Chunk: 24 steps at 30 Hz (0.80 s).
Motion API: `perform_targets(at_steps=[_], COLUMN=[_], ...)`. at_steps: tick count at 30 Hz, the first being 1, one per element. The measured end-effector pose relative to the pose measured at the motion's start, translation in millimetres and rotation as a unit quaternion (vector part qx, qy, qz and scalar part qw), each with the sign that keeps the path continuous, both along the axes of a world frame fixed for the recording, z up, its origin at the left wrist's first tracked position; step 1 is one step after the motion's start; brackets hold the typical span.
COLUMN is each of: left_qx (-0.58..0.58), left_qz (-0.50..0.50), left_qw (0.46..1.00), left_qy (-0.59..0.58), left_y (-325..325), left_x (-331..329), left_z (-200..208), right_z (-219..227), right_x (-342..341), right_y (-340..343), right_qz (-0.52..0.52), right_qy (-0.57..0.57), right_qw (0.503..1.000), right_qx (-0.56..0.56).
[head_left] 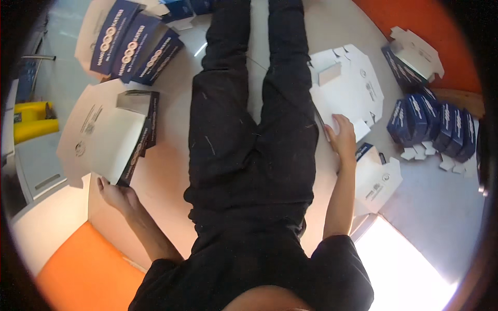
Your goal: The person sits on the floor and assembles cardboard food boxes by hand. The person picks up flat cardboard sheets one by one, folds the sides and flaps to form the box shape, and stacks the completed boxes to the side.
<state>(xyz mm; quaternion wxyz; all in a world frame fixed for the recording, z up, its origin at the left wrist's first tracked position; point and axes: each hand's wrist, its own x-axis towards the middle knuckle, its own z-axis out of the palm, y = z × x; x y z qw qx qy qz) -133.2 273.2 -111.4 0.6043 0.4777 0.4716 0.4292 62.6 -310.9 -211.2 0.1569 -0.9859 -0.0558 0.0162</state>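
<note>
On the left, a partly folded paperboard carton (106, 129) shows its white inside and dark blue outer edges. My left hand (116, 196) is closed at its lower corner, its fingers partly hidden. To the right of my legs lies a flat white carton blank (345, 85) with small tabs and a raised flap. My right hand (342, 139) rests at the lower left edge of this blank, its fingers stretched out and apart. Just below that hand, another carton (376, 179) with a white inside and blue edge lies beside my right forearm.
Several dark blue cartons (129, 44) stand fanned out at the upper left. At the right are more blue folded cartons (415, 119) and a half-opened white one (417, 54). Orange panels (85, 264) flank the work area. A yellow object (33, 119) sits far left.
</note>
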Motion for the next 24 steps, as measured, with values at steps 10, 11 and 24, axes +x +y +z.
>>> perform_targets(at_steps=[10,11,24], left_qx=[-0.020,-0.016,-0.080], left_qz=[-0.006,-0.015,-0.054], left_qw=[0.998,0.998,0.995], left_qy=[-0.057,-0.057,-0.032], left_y=[30.6,28.5,7.6], left_x=[23.7,24.7,12.1], left_z=[-42.8,-44.1,-30.1], right_z=[12.3,11.8,150.2], right_x=[4.4,4.8,-20.2], right_y=[-22.7,-25.3,41.1], right_qz=[-0.065,-0.079,-0.105], right_qy=[0.074,0.084,-0.280], right_qw=[0.986,0.982,0.952], right_qx=[0.133,0.152,0.062])
